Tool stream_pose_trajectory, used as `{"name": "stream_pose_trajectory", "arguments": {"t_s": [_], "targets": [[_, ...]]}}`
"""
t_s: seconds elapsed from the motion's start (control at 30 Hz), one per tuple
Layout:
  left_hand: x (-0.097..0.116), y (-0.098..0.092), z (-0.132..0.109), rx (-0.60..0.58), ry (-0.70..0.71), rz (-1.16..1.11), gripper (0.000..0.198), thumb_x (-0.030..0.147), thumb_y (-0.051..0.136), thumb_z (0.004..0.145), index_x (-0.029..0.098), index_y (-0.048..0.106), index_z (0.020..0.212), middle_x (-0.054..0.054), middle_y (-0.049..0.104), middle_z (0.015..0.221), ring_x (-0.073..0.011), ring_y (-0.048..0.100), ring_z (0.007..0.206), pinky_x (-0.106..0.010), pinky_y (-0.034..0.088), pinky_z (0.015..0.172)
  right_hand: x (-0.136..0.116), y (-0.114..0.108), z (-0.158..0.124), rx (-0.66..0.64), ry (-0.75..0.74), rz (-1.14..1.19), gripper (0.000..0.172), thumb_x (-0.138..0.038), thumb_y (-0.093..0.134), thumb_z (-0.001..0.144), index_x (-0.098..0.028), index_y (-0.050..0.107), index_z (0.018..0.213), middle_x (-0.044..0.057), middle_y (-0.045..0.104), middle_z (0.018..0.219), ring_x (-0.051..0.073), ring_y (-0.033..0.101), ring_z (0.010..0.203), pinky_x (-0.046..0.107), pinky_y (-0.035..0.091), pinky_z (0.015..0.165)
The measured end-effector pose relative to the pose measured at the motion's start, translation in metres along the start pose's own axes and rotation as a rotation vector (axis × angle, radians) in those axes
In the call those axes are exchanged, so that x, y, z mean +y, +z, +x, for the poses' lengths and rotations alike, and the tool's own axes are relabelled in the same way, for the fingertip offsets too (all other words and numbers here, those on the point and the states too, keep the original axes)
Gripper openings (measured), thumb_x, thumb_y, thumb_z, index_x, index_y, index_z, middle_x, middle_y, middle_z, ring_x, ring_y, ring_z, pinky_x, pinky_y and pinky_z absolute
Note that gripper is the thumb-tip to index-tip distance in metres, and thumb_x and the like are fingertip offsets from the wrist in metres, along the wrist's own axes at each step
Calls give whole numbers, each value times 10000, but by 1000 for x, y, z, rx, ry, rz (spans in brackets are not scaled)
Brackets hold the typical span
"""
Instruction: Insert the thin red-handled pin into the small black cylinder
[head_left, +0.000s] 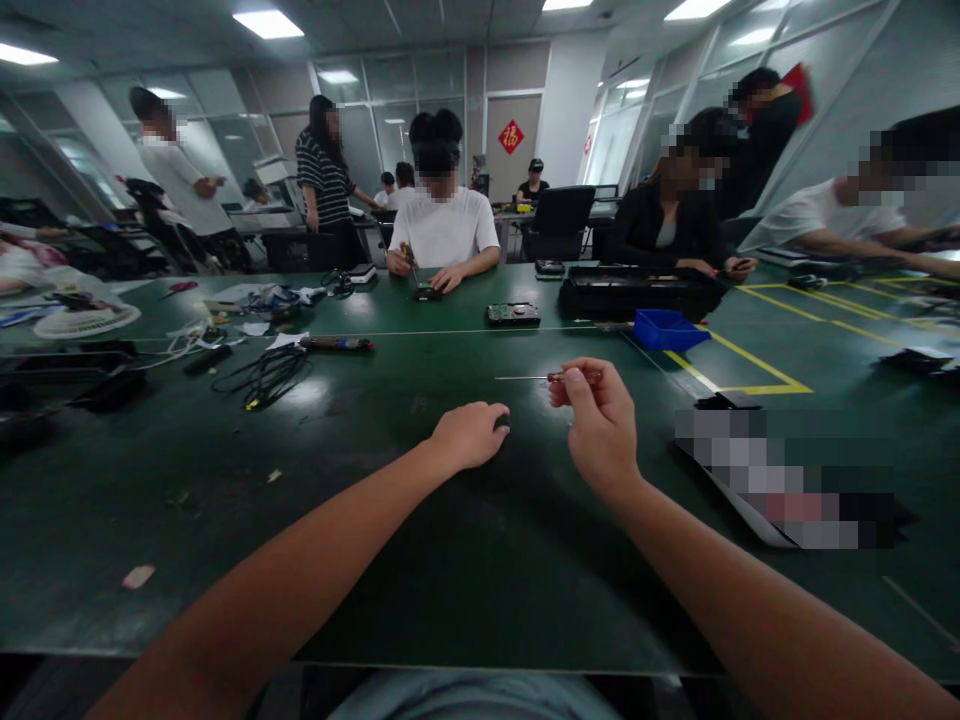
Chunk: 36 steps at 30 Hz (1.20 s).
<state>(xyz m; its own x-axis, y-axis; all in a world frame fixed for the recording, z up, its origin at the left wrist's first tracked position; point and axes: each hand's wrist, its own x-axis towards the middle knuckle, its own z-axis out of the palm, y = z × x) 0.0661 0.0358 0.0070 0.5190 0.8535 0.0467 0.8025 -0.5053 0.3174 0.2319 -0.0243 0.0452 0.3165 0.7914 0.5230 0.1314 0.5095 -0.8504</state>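
My right hand (604, 420) is raised over the green table (480, 560), closed around the reddish, see-through handle of a screwdriver (555, 378). Its thin metal shaft points left, level with the table. Lower and to the left, my left hand (469, 435) is at the tabletop with bent fingers. A dark gap shows between its thumb and forefinger, and I make out no object there. The screwdriver's tip is above the left fingers, apart from them. Beyond both hands lies a hard drive (514, 314) with its circuit board facing up.
A blue tray (670, 329) and a long black casing (637, 292) are at the back right. A blurred package (780, 490) lies right of my forearm. Black cable (266, 375) and an electric screwdriver (337, 344) lie left. Across the table, a person in white (442, 225) handles a small device.
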Motion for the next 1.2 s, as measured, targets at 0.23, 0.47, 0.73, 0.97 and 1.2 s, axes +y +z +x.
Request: {"name": "stream_pose_trajectory", "arguments": {"t_s": [0.23,0.47,0.73,0.97,1.2], "targets": [[-2,1,10,-25,43,70,269,427,581,920,264,707,1093,-88,680,1062,-274,644,957,-361,513,783,-1,1,-1,-3,-4,-17,127,-374,558,944,-254,599,963,3,637,808,170,604,719,345,509,689],[-10,-2,7,67,43,101,273,421,550,937,233,717,1044,-97,681,1019,-269,653,908,-361,512,761,0,2,-2,-35,3,-11,127,-375,556,947,-258,596,976,8,643,822,181,610,745,357,509,707],[-54,-29,-2,125,-86,-300,293,383,564,915,225,763,1061,-70,742,1041,-213,667,899,-316,502,783,3,0,-1,-42,23,-9,129,-373,560,947,-255,601,977,12,657,830,180,617,756,358,512,718],[-126,-67,-39,357,-527,-766,345,400,627,856,184,736,1102,-80,674,924,-88,507,538,-199,290,431,5,1,-2,-72,53,-64,159,-400,569,934,-250,604,976,20,669,844,194,636,786,378,525,745],[-183,-113,-98,526,-719,-927,333,303,678,865,173,667,1171,5,617,888,-38,484,587,-130,255,436,15,-1,2,-69,81,-91,176,-413,565,940,-247,611,975,21,669,842,194,632,785,377,517,747]]}}
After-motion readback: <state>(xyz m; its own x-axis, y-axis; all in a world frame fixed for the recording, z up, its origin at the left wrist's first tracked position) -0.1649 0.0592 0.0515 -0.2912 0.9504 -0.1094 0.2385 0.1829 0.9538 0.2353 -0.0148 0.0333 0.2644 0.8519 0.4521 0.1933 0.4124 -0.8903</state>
